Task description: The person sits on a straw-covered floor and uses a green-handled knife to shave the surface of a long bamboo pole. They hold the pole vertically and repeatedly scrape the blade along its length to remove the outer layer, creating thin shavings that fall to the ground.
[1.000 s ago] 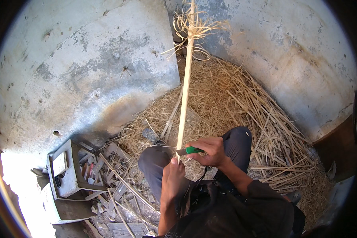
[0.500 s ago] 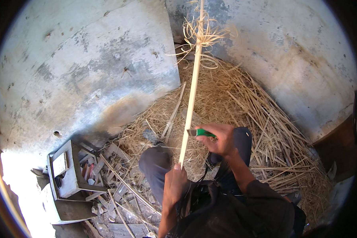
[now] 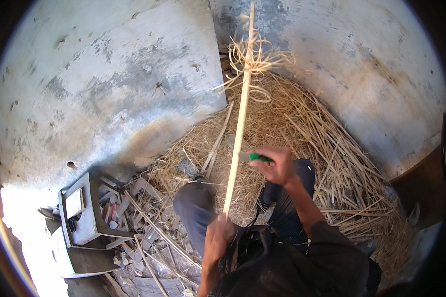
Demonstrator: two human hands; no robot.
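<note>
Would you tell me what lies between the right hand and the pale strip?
In the head view, the green-handled knife juts from the right hand toward the pale strip.

No text, label, brand, number or sign could be read anywhere in view.
</note>
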